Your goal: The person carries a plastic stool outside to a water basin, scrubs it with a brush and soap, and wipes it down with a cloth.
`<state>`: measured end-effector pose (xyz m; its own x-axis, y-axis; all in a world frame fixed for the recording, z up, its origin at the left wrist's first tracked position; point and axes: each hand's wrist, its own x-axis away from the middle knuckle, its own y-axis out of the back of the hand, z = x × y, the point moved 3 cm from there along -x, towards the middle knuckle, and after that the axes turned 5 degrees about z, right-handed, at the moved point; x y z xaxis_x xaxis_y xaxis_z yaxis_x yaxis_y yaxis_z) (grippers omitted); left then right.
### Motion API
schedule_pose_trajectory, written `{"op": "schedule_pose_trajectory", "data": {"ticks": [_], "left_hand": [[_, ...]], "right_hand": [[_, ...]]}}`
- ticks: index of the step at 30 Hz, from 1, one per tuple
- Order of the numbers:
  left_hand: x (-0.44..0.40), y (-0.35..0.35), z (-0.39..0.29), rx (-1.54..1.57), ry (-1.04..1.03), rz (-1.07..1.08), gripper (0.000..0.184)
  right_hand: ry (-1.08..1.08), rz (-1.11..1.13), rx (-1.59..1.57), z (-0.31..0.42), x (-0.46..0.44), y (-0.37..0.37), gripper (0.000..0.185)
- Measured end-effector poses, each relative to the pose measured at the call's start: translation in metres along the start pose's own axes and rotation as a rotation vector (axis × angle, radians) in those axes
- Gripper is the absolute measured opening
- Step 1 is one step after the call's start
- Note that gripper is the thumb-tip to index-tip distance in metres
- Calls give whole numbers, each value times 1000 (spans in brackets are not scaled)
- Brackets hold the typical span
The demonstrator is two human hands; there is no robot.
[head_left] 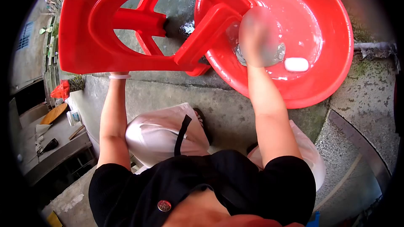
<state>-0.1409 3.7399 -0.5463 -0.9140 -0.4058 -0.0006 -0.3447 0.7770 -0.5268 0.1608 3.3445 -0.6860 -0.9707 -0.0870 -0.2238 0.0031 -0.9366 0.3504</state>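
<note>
A red plastic chair with a big oval opening is tilted up in front of me, its legs showing through the gap. My left hand is at the chair's lower edge; its fingers are hidden behind the plastic, and a pale bracelet circles the wrist. Beside the chair, a round red basin holds some water. Over the basin my right hand reaches down, blurred, so its fingers do not show. Something greyish and wet lies under that hand; I cannot make out what. Close by is a white bar of soap.
Damp concrete ground lies under the basin and chair. My knees in pale trousers are close to both. At the left stands a ledge with a wooden board and small items. A grey pipe runs at the right.
</note>
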Motion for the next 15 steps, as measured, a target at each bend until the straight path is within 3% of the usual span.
{"op": "schedule_pose_trajectory", "data": {"ticks": [3, 5, 7, 9, 10, 11, 14, 15], "left_hand": [[7, 0, 1, -46, 2, -112, 38], [5, -8, 2, -36, -23, -168, 38], [0, 15, 3, -854, -185, -163, 38], [-3, 15, 1, -843, -168, 7, 38], [-7, 17, -2, -418, -79, 157, 38], [-7, 11, -6, 8, 14, 294, 38], [3, -2, 2, 13, -16, -13, 37], [1, -5, 2, 49, -5, 119, 39]], "right_hand": [[-1, -25, 13, 4, 6, -7, 31], [-61, 85, 33, 6, 1, -1, 28], [-153, 247, 84, 8, 3, 13, 24], [-173, 145, 43, -8, 9, 21, 26], [-180, 96, 21, -16, 10, 23, 26], [-58, -9, -11, -19, 7, 22, 29], [147, 72, -24, -3, 1, 14, 28], [173, 71, 70, 5, 3, 14, 27]]}}
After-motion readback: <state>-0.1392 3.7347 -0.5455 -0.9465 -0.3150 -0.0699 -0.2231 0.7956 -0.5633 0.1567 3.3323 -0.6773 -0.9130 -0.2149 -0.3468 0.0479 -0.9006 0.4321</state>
